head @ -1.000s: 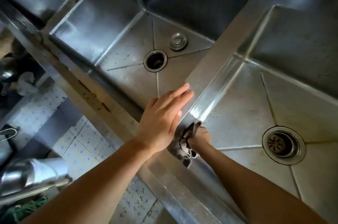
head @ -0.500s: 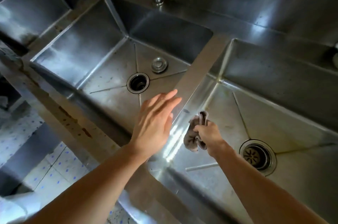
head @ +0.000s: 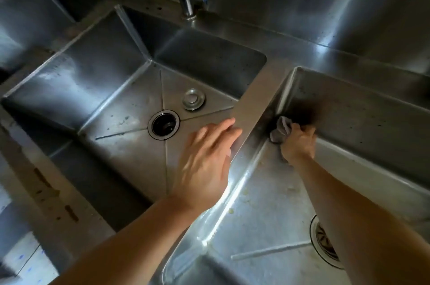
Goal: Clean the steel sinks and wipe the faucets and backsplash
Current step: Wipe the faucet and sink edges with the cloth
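Right hand grips grey rag bunched against far-left corner of right sink basin, scrubbing wall there; left hand flat, fingers straight, on divider just left of rag. Next likely: drag rag along back wall, press firm

brushed steel sinks, grey cloth
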{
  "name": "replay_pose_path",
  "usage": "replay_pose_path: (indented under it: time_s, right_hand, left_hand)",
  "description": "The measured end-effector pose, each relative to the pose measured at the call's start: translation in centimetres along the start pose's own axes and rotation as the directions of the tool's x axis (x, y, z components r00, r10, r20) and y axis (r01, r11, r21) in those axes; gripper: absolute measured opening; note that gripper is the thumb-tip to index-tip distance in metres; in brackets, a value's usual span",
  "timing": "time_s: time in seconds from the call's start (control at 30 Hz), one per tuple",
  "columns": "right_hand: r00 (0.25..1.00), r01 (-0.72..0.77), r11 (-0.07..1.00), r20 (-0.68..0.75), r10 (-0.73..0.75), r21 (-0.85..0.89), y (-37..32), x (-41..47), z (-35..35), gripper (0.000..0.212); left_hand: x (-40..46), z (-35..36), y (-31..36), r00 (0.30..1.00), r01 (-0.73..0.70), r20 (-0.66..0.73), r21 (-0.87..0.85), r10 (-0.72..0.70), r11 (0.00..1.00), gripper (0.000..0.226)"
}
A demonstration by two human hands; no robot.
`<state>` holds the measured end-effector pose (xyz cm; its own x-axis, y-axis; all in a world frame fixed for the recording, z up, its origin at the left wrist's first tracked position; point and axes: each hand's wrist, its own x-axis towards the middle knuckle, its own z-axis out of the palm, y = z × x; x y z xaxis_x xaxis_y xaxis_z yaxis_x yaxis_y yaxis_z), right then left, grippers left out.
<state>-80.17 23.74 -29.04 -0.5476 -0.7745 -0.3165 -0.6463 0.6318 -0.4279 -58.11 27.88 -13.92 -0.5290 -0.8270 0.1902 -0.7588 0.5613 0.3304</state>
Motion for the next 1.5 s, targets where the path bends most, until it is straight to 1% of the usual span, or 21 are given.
replay_pose_path:
  time_s: [0.1,0.3,0.4,0.53,0.63,0.7,0.77,0.83,0.87,0.93,1.0,1.07,1.1,1.13,1.23,1.3,1.33,1.37,1.43,1.47,1.5]
  right_hand:
    - [0.999,0.038,0.999,-0.023,-0.038,-0.013,0.0,0.7,1.6,0.039]
    - [0.976,0.192,0.975,0.128,-0.177,-0.116,-1.2,-0.1,2.9,0.049]
    - [0.955,0.245,0.963,0.197,-0.22,-0.11,-0.7,-3.5,3.7,0.046]
    - [0.913,0.352,0.92,0.281,-0.297,-0.17,-0.2,-9.4,5.2,0.041]
    - [0.871,0.398,0.901,0.379,-0.312,-0.172,0.1,-13.1,6.0,0.04]
    - [0.848,0.375,0.918,0.447,-0.284,-0.127,0.4,-15.3,6.4,0.036]
    - [0.802,0.406,0.909,0.513,-0.305,-0.095,0.7,-17.2,6.9,0.037]
    - [0.752,0.466,0.881,0.562,-0.345,-0.083,1.2,-18.7,7.5,0.047]
    - [0.737,0.46,0.885,0.586,-0.337,-0.071,1.4,-19.4,7.7,0.051]
    - [0.708,0.438,0.898,0.63,-0.32,-0.036,1.8,-20.7,8.0,0.051]
    - [0.642,0.536,0.844,0.654,-0.401,-0.008,2.2,-21.7,7.8,0.046]
    - [0.56,0.667,0.745,0.663,-0.496,-0.007,2.7,-22.2,7.9,0.051]
    - [0.523,0.7,0.715,0.682,-0.511,0.0,2.7,-22.3,7.7,0.054]
    - [0.507,0.704,0.71,0.699,-0.504,0.0,2.7,-22.3,7.7,0.055]
    - [0.543,0.598,0.8,0.706,-0.455,0.055,2.7,-22.1,7.2,0.043]
    - [0.511,0.566,0.812,0.715,-0.478,0.138,2.6,-22.0,6.1,0.036]
    - [0.524,0.515,0.837,0.706,-0.477,0.184,2.6,-22.0,4.9,0.033]
    - [0.554,0.43,0.873,0.697,-0.455,0.229,2.7,-21.9,3.8,0.031]
    - [0.602,0.255,0.904,0.675,-0.425,0.342,2.8,-21.9,1.8,0.024]
    - [0.621,0.184,0.893,0.656,-0.429,0.41,2.6,-22.0,0.4,0.02]
    - [0.613,0.129,0.863,0.645,-0.456,0.488,2.2,-22.4,-1.2,0.019]
  left_hand:
    - [0.2,0.0,-0.1,1.0,0.0,-0.012,-0.008,0.0,1.0,0.043]
    - [0.2,0.1,-0.4,1.0,0.011,-0.003,0.014,-0.011,1.0,0.042]
    - [0.3,0.1,-0.5,1.0,0.0,-0.007,0.008,0.0,1.0,0.043]
    - [0.4,0.2,-0.4,1.0,0.012,-0.023,0.008,-0.012,1.0,0.043]
    - [0.4,0.3,-0.2,0.999,0.034,-0.029,0.003,-0.034,0.999,0.044]
    - [0.5,0.4,0.0,0.999,0.041,-0.034,0.008,-0.041,0.999,0.045]
    - [0.5,0.4,0.1,0.999,0.034,-0.036,0.02,-0.033,0.999,0.045]
    - [0.5,0.3,0.2,0.999,0.032,-0.027,0.035,-0.031,0.999,0.046]
    - [0.5,0.2,0.1,0.999,0.031,-0.021,0.038,-0.031,0.999,0.046]
    - [0.5,0.1,0.2,0.999,0.033,-0.001,0.042,-0.033,0.999,0.047]
    - [0.4,0.0,0.4,0.998,0.049,0.022,0.058,-0.05,0.997,0.05]
    - [0.1,-0.2,0.6,0.997,0.061,0.042,0.088,-0.065,0.994,0.053]
    - [-0.1,-0.2,0.5,0.996,0.064,0.053,0.102,-0.07,0.993,0.054]
    - [-0.5,-0.3,0.5,0.995,0.066,0.063,0.115,-0.074,0.991,0.054]
    - [-2.1,-0.9,0.4,0.992,0.084,0.084,0.142,-0.097,0.986,0.05]
    - [-3.7,-1.7,0.5,0.991,0.096,0.074,0.147,-0.108,0.984,0.049]
    - [-4.7,-2.3,0.6,0.992,0.098,0.067,0.142,-0.109,0.985,0.049]
    - [-5.8,-2.8,0.6,0.992,0.1,0.063,0.134,-0.109,0.986,0.049]
    - [-8.4,-3.6,0.5,0.991,0.114,0.057,0.118,-0.121,0.987,0.047]
    - [-9.8,-3.9,0.4,0.989,0.13,0.053,0.108,-0.136,0.986,0.047]
    - [-11.0,-4.0,0.4,0.986,0.152,0.051,0.095,-0.157,0.984,0.047]
